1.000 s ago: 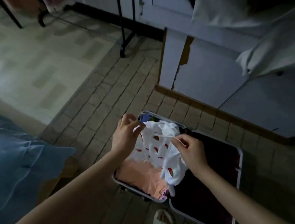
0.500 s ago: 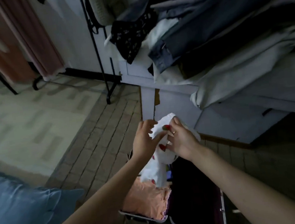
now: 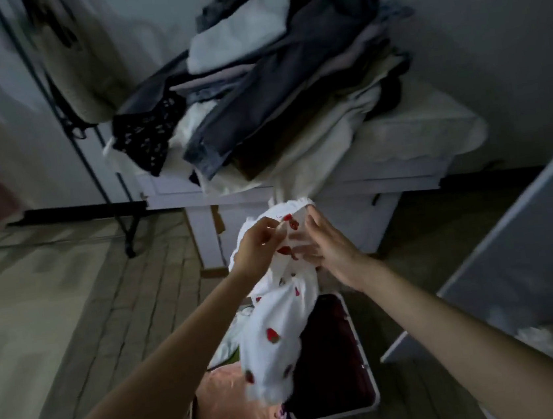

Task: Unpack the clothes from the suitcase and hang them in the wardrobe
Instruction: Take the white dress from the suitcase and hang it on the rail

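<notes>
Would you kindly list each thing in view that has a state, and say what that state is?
suitcase: open, flat on the floor
white strawberry-print garment: lifted, hanging above the suitcase
left hand: pinches the garment's top edge
right hand: holds the garment's top
peach clothing: lies in the suitcase
pile of clothes: heaped on the white cabinet

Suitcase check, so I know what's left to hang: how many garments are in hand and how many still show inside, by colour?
White strawberry-print garment, held by left hand and right hand: 1
Peach garment in suitcase: 1
Total: 2
</notes>
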